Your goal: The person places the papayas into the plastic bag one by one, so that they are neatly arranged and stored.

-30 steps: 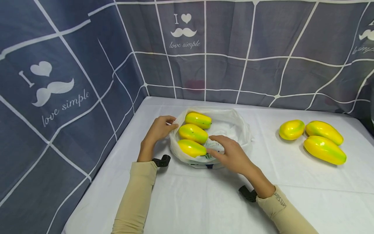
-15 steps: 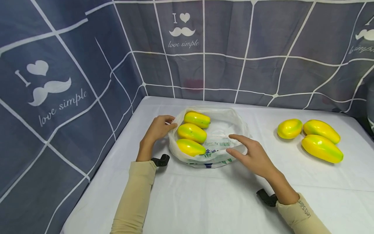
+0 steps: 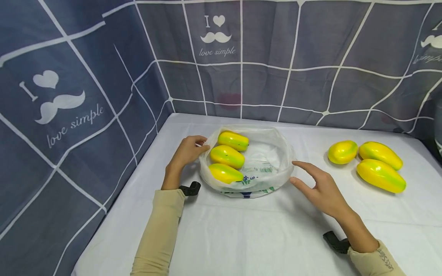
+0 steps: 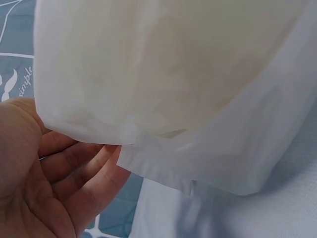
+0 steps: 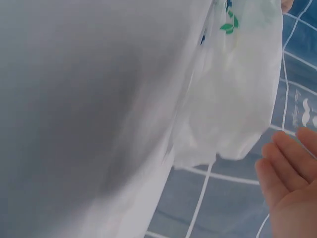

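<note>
A white plastic bag (image 3: 266, 180) with green and blue print stands with its mouth spread open. Inside, along its left side, lie three yellow-green papayas: the far papaya (image 3: 233, 140), the middle papaya (image 3: 227, 156) and the near papaya (image 3: 225, 173). My left hand (image 3: 186, 152) holds the bag's left rim between thumb and fingers; in the left wrist view its fingers (image 4: 91, 186) curl beside the plastic. At the bag's right rim, my right hand (image 3: 321, 188) has its thumb and fingers apart. The right wrist view shows its fingers (image 5: 287, 166) straight, beside the bag.
To the right, three more papayas sit close together on the white-covered table (image 3: 269, 237): a left papaya (image 3: 342, 152), a back papaya (image 3: 381, 155) and a front papaya (image 3: 381, 175). Grey checked curtain (image 3: 262, 88) hangs behind and at left.
My right hand has drawn back from the near papaya inside the bag and moved right to the bag's right rim. The left hand stays at the left rim.
</note>
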`<state>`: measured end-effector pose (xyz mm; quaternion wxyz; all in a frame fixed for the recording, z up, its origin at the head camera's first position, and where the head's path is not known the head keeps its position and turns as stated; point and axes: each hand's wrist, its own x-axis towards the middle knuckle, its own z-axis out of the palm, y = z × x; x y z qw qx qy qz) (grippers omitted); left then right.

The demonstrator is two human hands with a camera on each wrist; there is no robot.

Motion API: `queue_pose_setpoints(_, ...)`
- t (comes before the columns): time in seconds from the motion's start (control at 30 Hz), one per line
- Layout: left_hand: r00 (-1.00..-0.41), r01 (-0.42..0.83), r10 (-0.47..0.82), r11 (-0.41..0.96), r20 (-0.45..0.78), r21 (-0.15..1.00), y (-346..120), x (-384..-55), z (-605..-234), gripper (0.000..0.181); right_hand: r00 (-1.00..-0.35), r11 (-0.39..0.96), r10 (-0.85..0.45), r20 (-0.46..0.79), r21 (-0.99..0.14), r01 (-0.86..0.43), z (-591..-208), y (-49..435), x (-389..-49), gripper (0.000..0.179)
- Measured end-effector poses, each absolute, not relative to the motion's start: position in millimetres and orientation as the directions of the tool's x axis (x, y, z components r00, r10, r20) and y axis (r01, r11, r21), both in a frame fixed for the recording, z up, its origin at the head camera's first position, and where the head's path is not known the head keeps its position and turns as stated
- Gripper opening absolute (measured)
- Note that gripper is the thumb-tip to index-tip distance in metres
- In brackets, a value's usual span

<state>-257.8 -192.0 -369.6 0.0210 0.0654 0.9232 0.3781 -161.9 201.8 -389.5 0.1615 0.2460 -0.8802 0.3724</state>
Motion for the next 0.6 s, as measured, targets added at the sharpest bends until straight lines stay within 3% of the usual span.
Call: queue_pose_setpoints(0.6, -0.991, 0.1, 0.13, 0.704, 0.01, 0.703, -192, -257, -370, 0.039, -0.906, 0.705, -0.11, 0.408, -0.611, -0.361, -392, 273, -147, 0.051)
